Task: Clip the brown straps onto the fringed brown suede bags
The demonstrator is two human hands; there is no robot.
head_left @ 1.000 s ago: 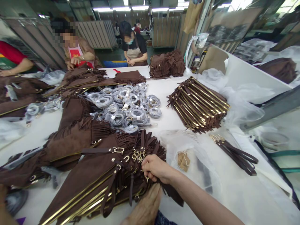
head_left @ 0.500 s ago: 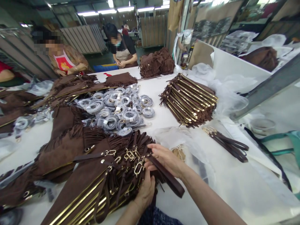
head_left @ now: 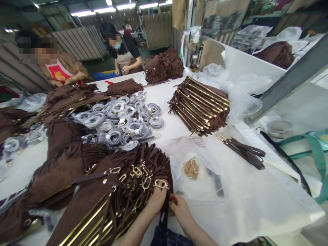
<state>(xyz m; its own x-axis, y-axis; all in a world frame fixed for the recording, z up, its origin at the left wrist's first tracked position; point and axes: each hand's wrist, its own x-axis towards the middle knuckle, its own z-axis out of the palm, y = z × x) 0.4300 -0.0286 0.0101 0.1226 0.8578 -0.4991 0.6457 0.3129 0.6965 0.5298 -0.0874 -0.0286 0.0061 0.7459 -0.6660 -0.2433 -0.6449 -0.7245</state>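
A pile of dark brown fringed bags (head_left: pixel 87 201) with gold zips lies in front of me. Loose wrist straps with gold clasps (head_left: pixel 146 183) rest on its right part. At the pile's right edge my left hand (head_left: pixel 156 201) is closed around a brown wrist strap (head_left: pixel 164 216), whose gold clasp (head_left: pixel 161 184) sticks out above the fingers. My right hand (head_left: pixel 182 212) is beside it, thumb and fingers pinched at the strap's side. The fingertips of both hands are partly hidden.
Coiled grey straps (head_left: pixel 135 130) in plastic lie beyond the pile. A second stack of fringed bags (head_left: pixel 200 106) is farther right, with several wrist straps (head_left: pixel 241 150) nearby. Brown tags (head_left: pixel 191 168) rest on clear plastic. Two people (head_left: pixel 123 51) stand across the table.
My right hand has moved down and towards me, beside my left hand. The strap that slanted out to the right now hangs down. The view has shifted slightly right.
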